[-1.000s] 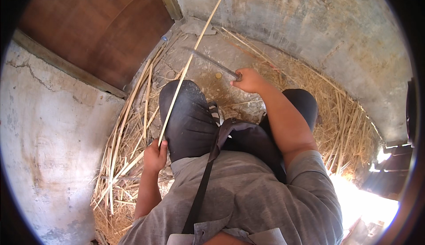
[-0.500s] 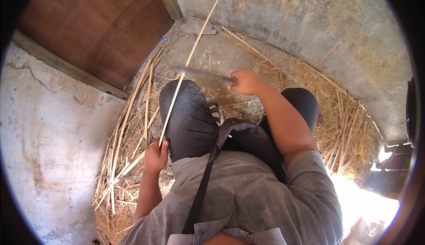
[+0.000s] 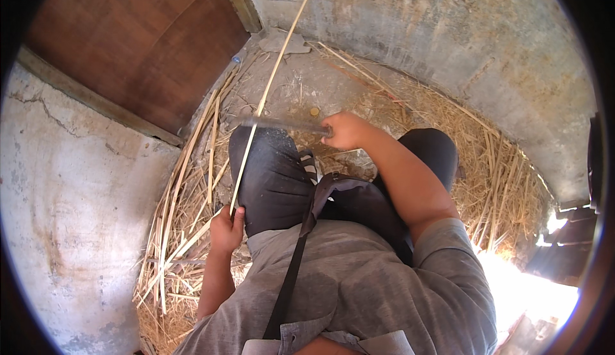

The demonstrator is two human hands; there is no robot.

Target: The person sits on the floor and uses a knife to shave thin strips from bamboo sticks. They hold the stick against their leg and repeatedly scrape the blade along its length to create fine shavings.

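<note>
Head view, item 1: L hand [image 3: 227, 230], near left, fingers closed round near end of 1 pale strip [image 3: 279, 66], which runs over L knee [image 3: 266, 163] toward far wall [image 3: 384, 15]. Item 2: R hand [image 3: 344, 131], approx. centre, fist closed on handle of long blade [image 3: 282, 123], motion-blurred, lying across strip at knee's far edge, exact contact unclear. Chg. vs. a moment ago: blade now nearer L hand, so work prob. mid-stroke, moving nearward along strip.
</note>
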